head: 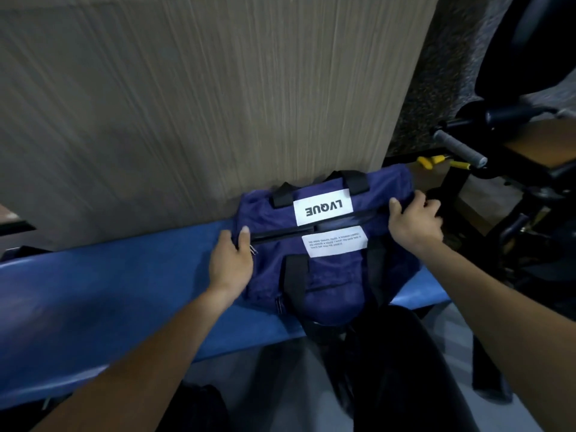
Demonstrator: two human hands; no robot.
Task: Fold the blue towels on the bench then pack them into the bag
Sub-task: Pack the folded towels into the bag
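Navy bag (327,269) sits zipped on the blue bench (109,300); left hand (230,263) pinches what's probably the zipper pull, right hand (414,222) grips the far end.

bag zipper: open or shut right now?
Looks shut: the black zipper runs as one closed line across the bag, no opening or contents visible. Its right stretch by the right hand is blurred.

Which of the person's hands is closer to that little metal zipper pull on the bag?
Left. The left hand lies right beside the zipper pull; the right hand grips the bag's far end.
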